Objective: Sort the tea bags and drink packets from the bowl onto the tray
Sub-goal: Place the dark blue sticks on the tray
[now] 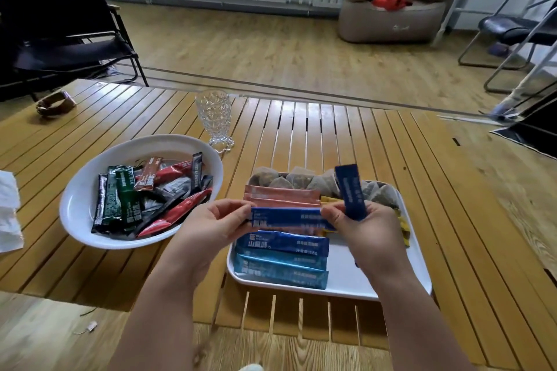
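A white bowl (78,202) on the left of the slatted table holds several dark, green, red and brown drink packets (150,199). To its right a white tray (346,283) carries pyramid tea bags (289,179) along its far edge, pink packets (280,194), yellow packets (404,229) and blue packets (283,259) in rows. Over the tray, my left hand (217,226) pinches the left end of a horizontal dark blue packet (286,217). My right hand (361,229) touches its right end and grips a second dark blue packet (351,190) standing upright.
A cut-glass tumbler (214,120) stands behind the bowl. White paper (9,211) lies at the table's left edge and a brown strap (55,104) at the far left corner. Black chairs (60,39) and a beige cushion seat (391,9) are on the floor beyond.
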The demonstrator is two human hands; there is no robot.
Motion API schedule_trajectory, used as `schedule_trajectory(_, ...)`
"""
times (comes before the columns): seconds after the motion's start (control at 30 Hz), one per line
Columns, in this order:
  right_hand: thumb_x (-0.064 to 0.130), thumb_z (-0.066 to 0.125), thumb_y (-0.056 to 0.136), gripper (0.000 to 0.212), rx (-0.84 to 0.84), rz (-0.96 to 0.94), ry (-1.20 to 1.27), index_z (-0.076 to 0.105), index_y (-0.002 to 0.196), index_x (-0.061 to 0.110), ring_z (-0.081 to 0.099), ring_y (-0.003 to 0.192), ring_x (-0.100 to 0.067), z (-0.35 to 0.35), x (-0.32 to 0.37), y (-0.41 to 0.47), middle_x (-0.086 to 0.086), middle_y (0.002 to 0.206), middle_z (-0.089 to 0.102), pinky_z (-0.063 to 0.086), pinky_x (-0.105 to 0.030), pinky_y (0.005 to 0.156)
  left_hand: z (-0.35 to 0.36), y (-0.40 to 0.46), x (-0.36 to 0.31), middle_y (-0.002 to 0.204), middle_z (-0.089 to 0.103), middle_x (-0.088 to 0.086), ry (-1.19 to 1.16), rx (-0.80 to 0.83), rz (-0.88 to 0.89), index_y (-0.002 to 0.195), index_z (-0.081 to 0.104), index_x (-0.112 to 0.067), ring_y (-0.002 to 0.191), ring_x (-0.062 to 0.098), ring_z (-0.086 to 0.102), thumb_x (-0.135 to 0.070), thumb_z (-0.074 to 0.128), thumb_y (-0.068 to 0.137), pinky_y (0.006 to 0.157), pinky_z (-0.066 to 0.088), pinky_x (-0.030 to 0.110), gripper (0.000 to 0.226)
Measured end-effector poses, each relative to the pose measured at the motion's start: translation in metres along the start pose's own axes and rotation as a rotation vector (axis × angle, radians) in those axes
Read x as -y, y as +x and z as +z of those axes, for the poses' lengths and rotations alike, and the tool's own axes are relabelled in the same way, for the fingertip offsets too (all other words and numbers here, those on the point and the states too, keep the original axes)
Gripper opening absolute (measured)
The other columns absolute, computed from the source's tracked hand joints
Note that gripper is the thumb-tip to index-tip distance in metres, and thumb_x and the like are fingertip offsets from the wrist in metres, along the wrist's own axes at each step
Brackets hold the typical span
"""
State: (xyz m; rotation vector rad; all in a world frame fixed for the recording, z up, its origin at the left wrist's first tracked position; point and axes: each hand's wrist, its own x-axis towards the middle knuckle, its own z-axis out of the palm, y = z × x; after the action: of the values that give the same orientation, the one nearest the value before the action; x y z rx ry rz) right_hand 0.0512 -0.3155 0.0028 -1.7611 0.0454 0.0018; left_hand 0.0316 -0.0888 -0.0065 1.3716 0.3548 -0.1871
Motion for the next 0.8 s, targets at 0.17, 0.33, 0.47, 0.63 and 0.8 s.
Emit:
schedule_trajectory(0.17, 0.029, 0.078, 0.078, 0.014, 0.052, 0.091, -0.420, 0.070, 0.069, 0.023, 0.064, 0.069, -0.009, 0.002, -0.024, 0.000, 0.010, 0.068, 0.068, 0.045, -0.020, 0.055, -0.006, 0.001, 0.010, 0.080, 0.076, -0.009, 0.577, -0.127, 0.031, 0.084, 0.077, -0.025, 0.081, 0.006, 0.069, -0.019, 0.070, 0.087, 0.056, 0.051, 0.013, 0.009)
schedule_trajectory(0.33, 0.029, 0.078, 0.079, 0.028, 0.044, 0.097, -0.567, 0.056, 0.096, 0.030, 0.061, 0.077, -0.009, 0.012, -0.024, 0.001, 0.013, 0.087, 0.059, 0.048, -0.012, 0.056, -0.002, 0.010, 0.019, 0.083, 0.070, -0.013, 0.765, -0.180, 0.038, 0.082, 0.072, -0.029, 0.083, 0.004, 0.064, -0.021, 0.073, 0.085, 0.052, 0.045, 0.010, 0.008)
schedule_trajectory(0.47, 0.023, 0.052, 0.097, 0.018, 0.051, -0.133, -0.378, 0.047, 0.113, 0.032, 0.064, 0.084, -0.010, 0.013, -0.013, 0.000, 0.009, 0.099, 0.062, 0.055, -0.016, 0.059, -0.006, 0.010, 0.019, 0.086, 0.068, -0.012, 0.798, -0.253, 0.082, 0.091, 0.066, -0.028, 0.083, 0.003, 0.062, -0.035, 0.078, 0.079, 0.059, 0.047, 0.017, 0.018)
schedule_trajectory(0.63, 0.018, 0.048, 0.098, 0.021, 0.318, -0.072, -0.023, 0.063, 0.112, 0.026, 0.065, 0.054, -0.010, 0.014, 0.002, -0.006, -0.001, 0.082, 0.072, 0.049, -0.017, 0.046, 0.009, 0.002, -0.001, 0.084, 0.074, -0.012, 0.347, -0.085, 0.304, 0.099, 0.069, -0.025, 0.077, 0.001, 0.069, -0.055, 0.063, 0.077, 0.056, 0.052, 0.014, 0.037)
schedule_trajectory(0.8, 0.016, 0.067, 0.088, 0.022, 0.472, -0.006, -0.038, 0.070, 0.109, 0.022, 0.070, 0.073, -0.008, 0.015, 0.002, -0.006, 0.004, 0.086, 0.074, 0.054, -0.019, 0.060, 0.025, -0.001, -0.001, 0.091, 0.077, 0.002, 0.259, 0.030, 0.348, 0.102, 0.070, -0.017, 0.085, 0.019, 0.074, -0.040, 0.067, 0.077, 0.073, 0.060, 0.035, 0.034)
